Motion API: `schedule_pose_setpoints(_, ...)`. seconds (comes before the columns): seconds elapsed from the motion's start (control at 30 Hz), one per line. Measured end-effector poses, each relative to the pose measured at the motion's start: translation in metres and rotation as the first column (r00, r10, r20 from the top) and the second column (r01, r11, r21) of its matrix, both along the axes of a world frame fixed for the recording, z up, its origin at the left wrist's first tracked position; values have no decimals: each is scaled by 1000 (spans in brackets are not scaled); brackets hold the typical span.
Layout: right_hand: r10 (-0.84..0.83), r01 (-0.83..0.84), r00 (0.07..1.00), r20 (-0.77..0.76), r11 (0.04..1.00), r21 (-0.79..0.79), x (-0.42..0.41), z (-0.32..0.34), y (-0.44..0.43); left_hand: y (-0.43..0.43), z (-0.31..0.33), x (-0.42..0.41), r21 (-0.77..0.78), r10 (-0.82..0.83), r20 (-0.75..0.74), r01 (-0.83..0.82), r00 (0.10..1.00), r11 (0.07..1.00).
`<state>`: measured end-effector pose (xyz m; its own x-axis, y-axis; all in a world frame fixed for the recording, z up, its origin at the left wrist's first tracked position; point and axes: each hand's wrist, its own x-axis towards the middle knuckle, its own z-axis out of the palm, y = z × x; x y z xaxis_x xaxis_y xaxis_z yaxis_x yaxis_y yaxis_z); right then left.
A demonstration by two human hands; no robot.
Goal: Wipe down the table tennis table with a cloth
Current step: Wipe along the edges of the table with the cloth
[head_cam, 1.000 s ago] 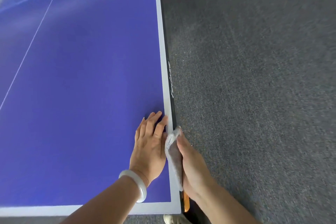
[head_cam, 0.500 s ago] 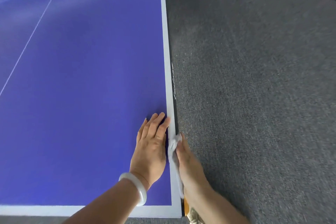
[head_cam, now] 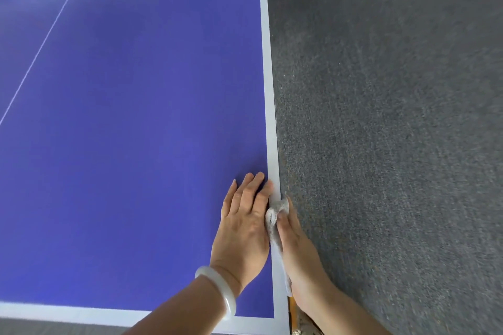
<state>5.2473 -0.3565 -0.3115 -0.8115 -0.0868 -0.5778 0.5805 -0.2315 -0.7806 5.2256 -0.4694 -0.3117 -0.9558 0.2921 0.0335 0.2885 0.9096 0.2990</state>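
Pinching a crumpled white cloth (head_cam: 275, 216) onto the right rim of the table (head_cam: 136, 130) with the right hand (head_cam: 298, 253): thumb on top of the fabric, fingers down the side face and out of sight, so judged rather than seen to be wrapped round the rim. Just left of that grip and touching it, pressing flat and straight-fingered on the blue top with the left hand (head_cam: 245, 226), holding nothing, a smooth pale bangle (head_cam: 221, 291) at the wrist. Ahead of the grip, along the rim's long axis, nearly the whole narrow white border (head_cam: 268, 90) to cover; behind it, only a short stretch to the near corner. Likely next: sliding straight forward, right hand alone placed for it. Thin, soft, wrinkled fabric on hard matt board; right of the grip and below, coarse grey carpet (head_cam: 394, 144)
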Motion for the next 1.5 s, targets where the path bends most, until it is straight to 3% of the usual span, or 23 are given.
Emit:
schedule_pose_setpoints(0.07,-22,22,1000,-13,999,28,-33,-1,-2,2,0,-1,-13,12,-22,-12,1000,1000)
schedule_pose_setpoints(0.23,11,39,987,-159,951,306,-125,-10,-6,1,-4,-1,-20,33,-34,-34,999,999)
schedule_pose_setpoints(0.33,67,-8,987,-143,925,380,-136,-25,-8,3,1,-1,-17,41,-4,-41,999,999)
schedule_pose_setpoints(0.53,87,-53,993,-79,929,368,-136,-21,-4,-2,23,-52,97,88,-22,-85,996,992)
schedule_pose_setpoints(0.73,150,-129,988,-39,934,332,-132,-18,9,13,14,-166,-51,387,-11,-387,922,921)
schedule_pose_setpoints(0.87,178,-155,980,-92,964,216,-133,-15,11,18,-2,-187,-87,500,-38,-501,865,861)
schedule_pose_setpoints(1.07,127,-89,968,-218,981,173,-284,-23,-1,17,-1,-186,-83,501,-30,-502,865,861)
schedule_pose_setpoints(1.2,34,-11,974,-222,994,106,-368,-31,-3,18,-1,-186,-91,517,-9,-515,856,852)
schedule_pose_setpoints(1.33,-86,96,950,-301,995,19,-291,-40,-5,20,2,-186,-95,526,2,-524,850,847)
schedule_pose_setpoints(1.43,-56,55,954,-294,998,-11,-165,-47,-8,22,2,-185,-84,522,17,-519,853,851)
schedule_pose_setpoints(1.5,-3,21,961,-277,998,62,-104,-40,-6,23,4,-186,-82,522,14,-519,853,851)
